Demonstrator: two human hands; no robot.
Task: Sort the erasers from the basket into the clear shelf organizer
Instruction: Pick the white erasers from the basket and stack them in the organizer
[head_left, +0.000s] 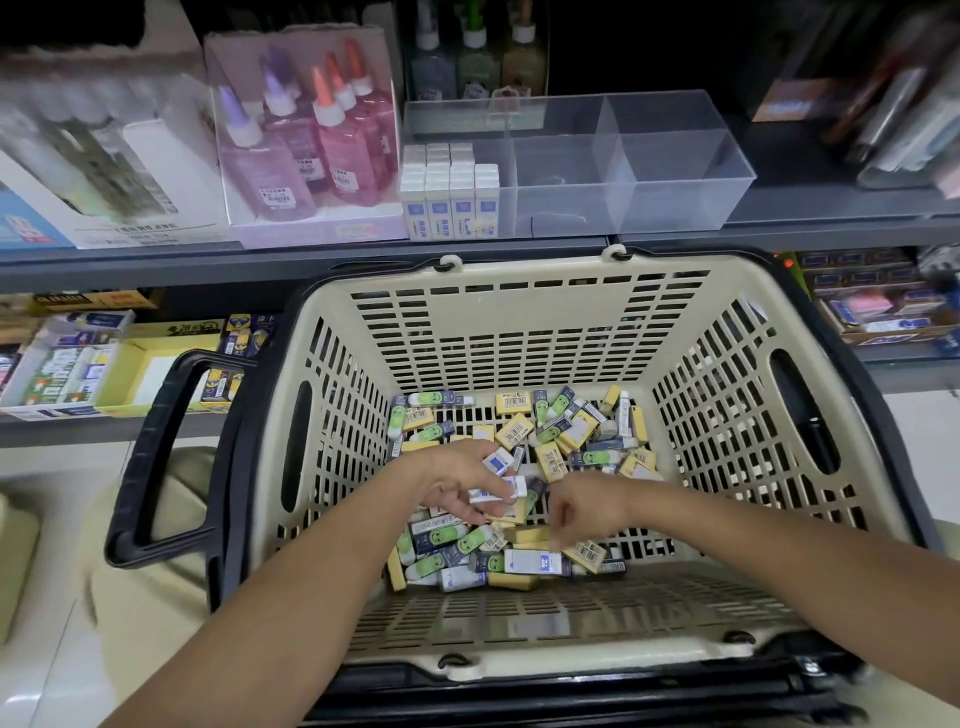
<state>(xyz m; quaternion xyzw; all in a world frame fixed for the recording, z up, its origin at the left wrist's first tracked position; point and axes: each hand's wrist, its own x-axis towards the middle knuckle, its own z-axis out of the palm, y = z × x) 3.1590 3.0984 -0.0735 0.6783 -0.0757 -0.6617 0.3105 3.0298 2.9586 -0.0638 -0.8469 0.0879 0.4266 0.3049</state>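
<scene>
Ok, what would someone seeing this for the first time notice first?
A big beige basket fills the middle, its floor strewn with mixed erasers in yellow, green and white. Both hands reach in; the left hand grips a few white erasers, the right hand beside it. On the shelf above, the clear organizer holds stacked erasers only in its leftmost compartment.

Heaped in the bottom of the basket (519, 270): loose erasers (550, 431). Behind and above, on the shelf (156, 260): the organizer (675, 156), stood erasers (449, 192) in its left compartment; left of that, bottles (311, 140), seemingly boxed.
</scene>
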